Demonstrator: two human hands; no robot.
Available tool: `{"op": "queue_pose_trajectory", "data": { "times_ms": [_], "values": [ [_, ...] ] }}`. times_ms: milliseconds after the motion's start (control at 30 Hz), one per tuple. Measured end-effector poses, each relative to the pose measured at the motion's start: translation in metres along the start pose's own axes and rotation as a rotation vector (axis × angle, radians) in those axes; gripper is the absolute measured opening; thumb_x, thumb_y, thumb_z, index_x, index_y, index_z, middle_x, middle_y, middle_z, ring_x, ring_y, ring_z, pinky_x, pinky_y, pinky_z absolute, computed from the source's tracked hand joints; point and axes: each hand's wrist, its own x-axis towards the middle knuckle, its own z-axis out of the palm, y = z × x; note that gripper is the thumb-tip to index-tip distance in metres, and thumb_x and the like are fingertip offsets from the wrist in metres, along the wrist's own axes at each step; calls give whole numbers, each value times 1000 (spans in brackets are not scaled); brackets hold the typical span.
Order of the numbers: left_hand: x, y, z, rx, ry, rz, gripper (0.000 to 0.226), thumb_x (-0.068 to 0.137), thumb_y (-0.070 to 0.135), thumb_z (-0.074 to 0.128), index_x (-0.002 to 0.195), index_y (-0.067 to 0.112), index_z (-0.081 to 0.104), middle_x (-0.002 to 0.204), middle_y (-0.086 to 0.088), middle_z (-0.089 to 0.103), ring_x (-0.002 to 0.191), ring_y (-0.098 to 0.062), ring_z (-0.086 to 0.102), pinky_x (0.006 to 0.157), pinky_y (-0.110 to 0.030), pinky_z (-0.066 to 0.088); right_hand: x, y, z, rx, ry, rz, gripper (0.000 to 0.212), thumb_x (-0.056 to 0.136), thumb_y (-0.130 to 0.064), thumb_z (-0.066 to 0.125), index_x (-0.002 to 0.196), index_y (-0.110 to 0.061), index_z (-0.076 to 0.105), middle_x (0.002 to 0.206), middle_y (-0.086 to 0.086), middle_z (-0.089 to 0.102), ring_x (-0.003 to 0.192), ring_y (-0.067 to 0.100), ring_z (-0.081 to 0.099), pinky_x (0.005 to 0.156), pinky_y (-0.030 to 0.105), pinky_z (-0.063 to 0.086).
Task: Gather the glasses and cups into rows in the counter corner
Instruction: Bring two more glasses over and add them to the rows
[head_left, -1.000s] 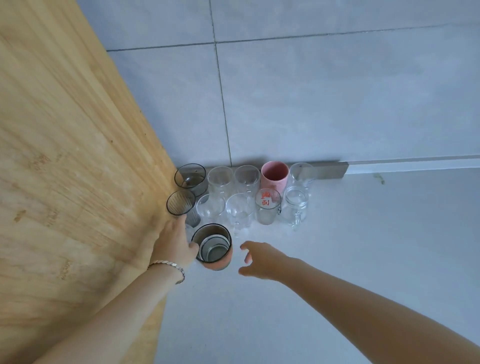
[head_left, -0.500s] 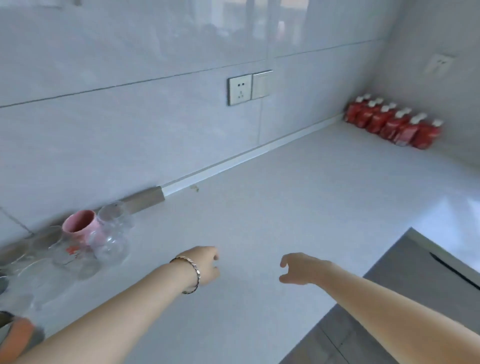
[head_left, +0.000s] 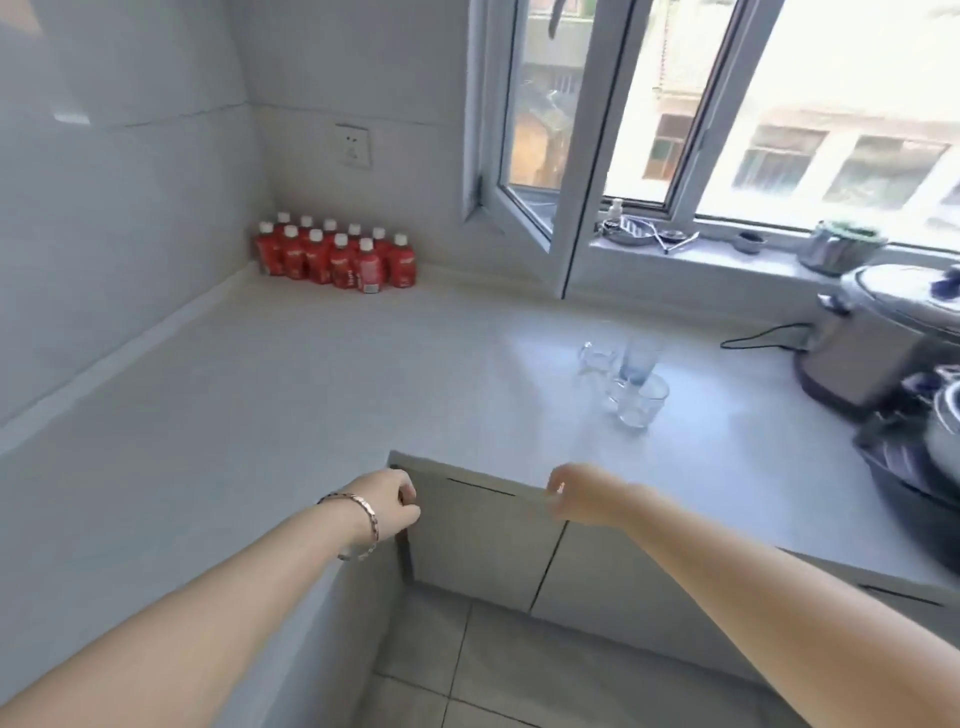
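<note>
Three glasses stand together on the grey counter (head_left: 311, 395) ahead to the right: a clear handled mug (head_left: 596, 359), a tall bluish tumbler (head_left: 638, 358) and a low clear glass (head_left: 640, 401) in front. My left hand (head_left: 387, 503), with a bracelet at the wrist, hovers at the counter's inner corner, fingers curled and holding nothing. My right hand (head_left: 584, 493) hangs at the counter's front edge, fingers loosely bent and empty. Both hands are well short of the glasses. The rows of gathered cups are out of view.
Several red bottles (head_left: 335, 255) stand in the far counter corner. A rice cooker (head_left: 883, 338) with a black cord and a metal pot (head_left: 943, 431) occupy the right end. An open window sash (head_left: 524, 171) overhangs the counter's back. Cabinet doors (head_left: 483, 540) lie below the edge.
The view has swung right, away from the gathered cups, to the counter under the window. My left hand has let go of the cup it held; both hands are empty and have pulled back.
</note>
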Motion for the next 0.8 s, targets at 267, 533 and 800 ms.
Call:
{"op": "queue_pose_trajectory", "data": {
  "times_ms": [267,533,800],
  "values": [
    [125,120,6,119,-122,176,37,89,29,51,123,17,53,125,-5,60,113,-22,57,94,-26,43,57,137,-45,128,150,251,38,90,-26,50,127,-18,53,129,2,57,120,22,52,95,29,42],
    [275,188,-1,180,-220,230,40,89,29,50,127,18,50,125,-3,59,114,-21,56,95,-25,43,166,197,-106,191,217,447,49,81,-35,60,124,-13,49,124,5,56,113,27,56,87,33,46],
    [366,242,-10,201,-212,262,39,88,28,46,127,22,48,119,3,60,95,-19,57,86,-26,45,245,206,-102,209,115,471,100,67,-55,71,145,-23,17,134,6,38,119,28,51,87,36,47]
  ]
}}
